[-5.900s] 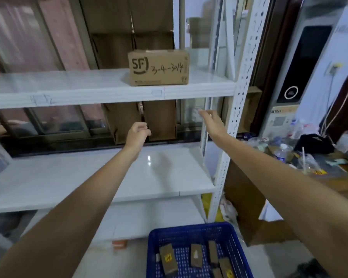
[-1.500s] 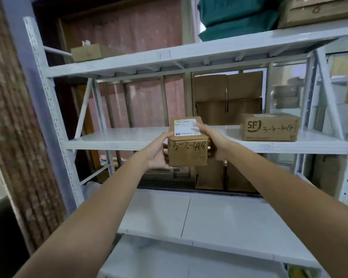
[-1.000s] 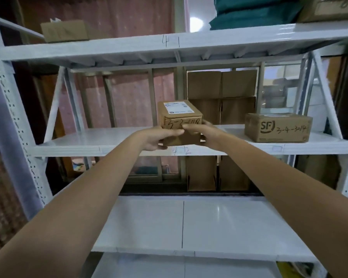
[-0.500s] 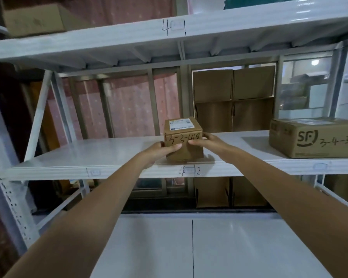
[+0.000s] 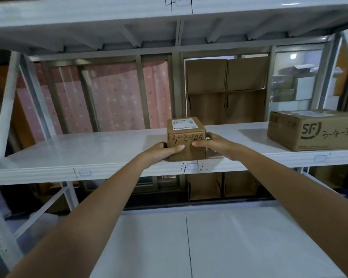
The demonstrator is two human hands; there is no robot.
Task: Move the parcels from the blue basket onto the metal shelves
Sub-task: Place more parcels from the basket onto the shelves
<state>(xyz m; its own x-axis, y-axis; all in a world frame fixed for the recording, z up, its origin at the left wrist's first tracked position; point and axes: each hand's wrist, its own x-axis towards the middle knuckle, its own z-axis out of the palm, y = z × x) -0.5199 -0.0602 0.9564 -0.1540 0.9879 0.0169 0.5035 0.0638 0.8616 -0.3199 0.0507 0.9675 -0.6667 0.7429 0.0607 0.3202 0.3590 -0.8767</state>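
Hands: left hand (image 5: 160, 151) and right hand (image 5: 213, 142) hold the small box from either side, thumbs lying across its front face, fingers wrapped round its sides; both forearms reach up from the bottom corners of the view.
Metal shelves (image 5: 109, 149): white rack with three boards in view, one overhead, one at hand height, one below; the middle board's front edge bears handwritten digits "4" and "2" just under the small box.
Lower board (image 5: 189, 247): white, with a seam running down its middle.
Folded cartons (image 5: 226, 91): brown flattened cardboard standing upright behind the rack, behind and to the right of the small box.
Large box (image 5: 313, 129): brown carton marked "SF" with handwriting beginning "3-4-3", sitting on the middle board at the right, well apart from the small box, partly cut off by the frame edge.
Small box (image 5: 186, 138): brown parcel resting on the middle board near its front edge, upright, white label on top, "3-3-" and further digits handwritten on the front.
Blue basket: out of view.
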